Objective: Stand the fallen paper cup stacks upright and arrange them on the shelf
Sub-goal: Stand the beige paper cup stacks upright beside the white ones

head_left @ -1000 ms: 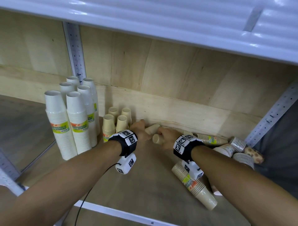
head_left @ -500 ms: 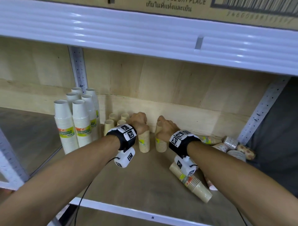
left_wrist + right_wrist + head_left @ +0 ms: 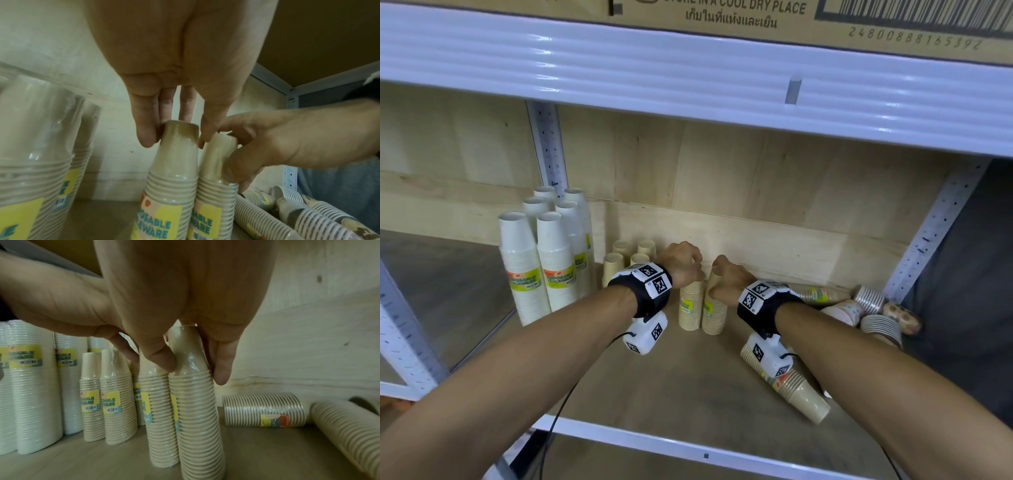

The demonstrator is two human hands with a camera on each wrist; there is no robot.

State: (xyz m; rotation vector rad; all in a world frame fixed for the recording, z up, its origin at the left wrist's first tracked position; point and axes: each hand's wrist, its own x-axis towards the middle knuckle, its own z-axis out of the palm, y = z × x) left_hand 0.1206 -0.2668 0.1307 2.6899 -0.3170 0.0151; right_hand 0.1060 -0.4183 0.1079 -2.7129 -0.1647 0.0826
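**A:** What does each hand do?

**B:** Left hand (image 3: 683, 265) — fingers curled down over the top of the left beige stack (image 3: 691, 306), thumb and fingertips (image 3: 146, 134) pinching its uppermost cup; right hand (image 3: 727, 282) — likewise clasping the top of the right beige stack (image 3: 714, 313), thumb on one side, fingers on the other.

**A:** Where do the two stacks stand?

**B:** Upright on the shelf board (image 3: 688, 383), bases down on the wood, sides touching; near the back panel, just right of four short beige stacks (image 3: 630, 260); each carries a yellow label.

**A:** And the rest of the shelf?

**B:** At far left, tall white stacks (image 3: 544, 260), upright, grouped together beside the metal upright; at right, fallen stacks — a beige stack (image 3: 791, 387) lying at an angle near the front edge, partly under the right wrist camera; a labelled beige stack (image 3: 818, 294) on its side along the back; striped stacks (image 3: 873, 308) and a patterned stack (image 3: 902, 317) heaped in the right corner; above, a white shelf beam (image 3: 688, 75) bearing a cardboard carton (image 3: 739, 17).
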